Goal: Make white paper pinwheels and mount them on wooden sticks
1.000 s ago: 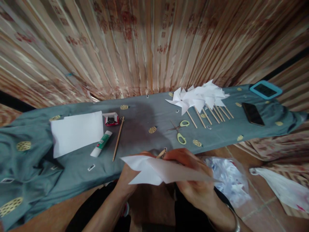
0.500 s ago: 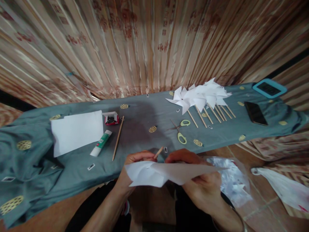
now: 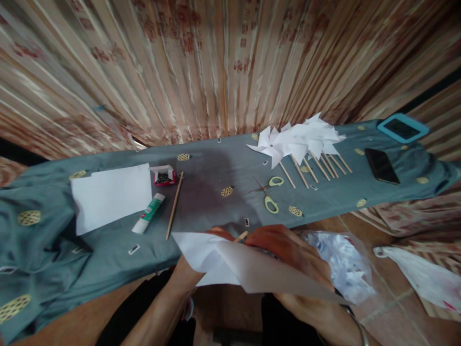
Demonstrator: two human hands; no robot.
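Note:
A white paper pinwheel [image 3: 234,264] is held low in front of me at the table's near edge, its folded blades spread towards me. Behind its left blades is my left hand [image 3: 220,232], closed on it, with most of the fingers hidden by the paper. My right hand [image 3: 288,247] is curled behind the right side of the pinwheel, closed on it near the stick. Between the two hands pokes the end of a thin wooden stick [image 3: 241,236]; the paper covers the rest. Exactly where each fingertip presses cannot be seen.
Finished pinwheels [image 3: 306,139] lie at the back right, beside open scissors [image 3: 271,194], a phone [image 3: 382,166] and a blue-framed device [image 3: 403,128]. To the left are paper sheets [image 3: 111,197], a glue stick [image 3: 148,214], a red box of small dark pieces [image 3: 164,177] and a loose stick [image 3: 175,206].
The pinwheel has tilted, its right blade swinging lower and nearer me, its left blade rising further left. My right hand has rolled over beside the stick, whose visible end now lies flatter.

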